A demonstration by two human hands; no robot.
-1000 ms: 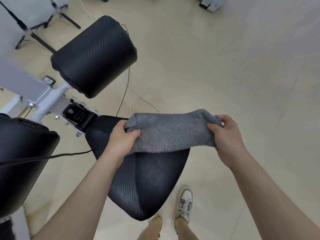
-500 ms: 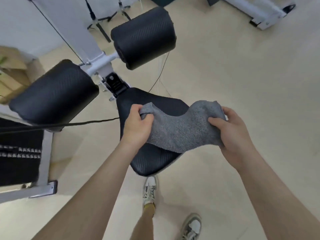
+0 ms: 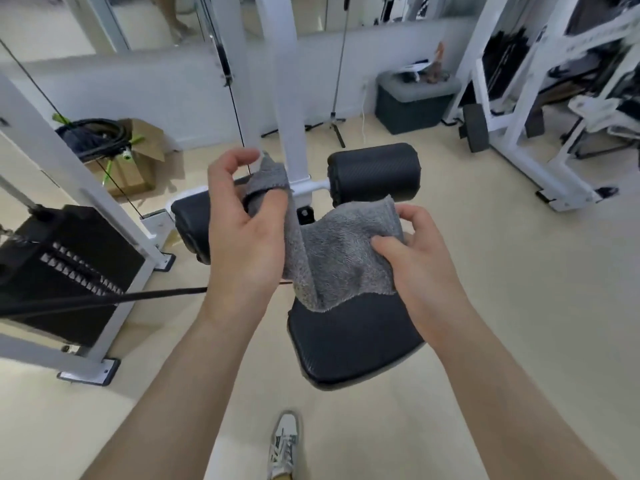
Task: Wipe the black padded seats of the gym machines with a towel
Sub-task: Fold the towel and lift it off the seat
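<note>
A grey towel (image 3: 337,258) hangs in the air between both hands, above the black padded seat (image 3: 349,344) of a white machine. My left hand (image 3: 246,230) holds the towel's left end, pinched under the thumb, with the fingers curled loosely. My right hand (image 3: 415,258) grips the right end, thumb on top. The towel's lower edge droops close to the back of the seat; whether it touches is unclear. Two black roller pads sit beyond the hands: the right pad (image 3: 374,174) in full view, the left pad (image 3: 190,230) partly hidden by my left hand.
A white upright post (image 3: 287,98) rises behind the seat. A black weight stack (image 3: 65,268) and a taut cable (image 3: 104,299) lie at the left. A cardboard box with hoses (image 3: 117,150), a dark bin (image 3: 412,102) and more white machines (image 3: 519,98) stand around. My shoe (image 3: 284,445) is on the pale floor.
The view has tilted up, bringing the room and the machine's post into sight. My hands have drawn closer together and the towel now bunches and sags between them, my left hand lifted higher.
</note>
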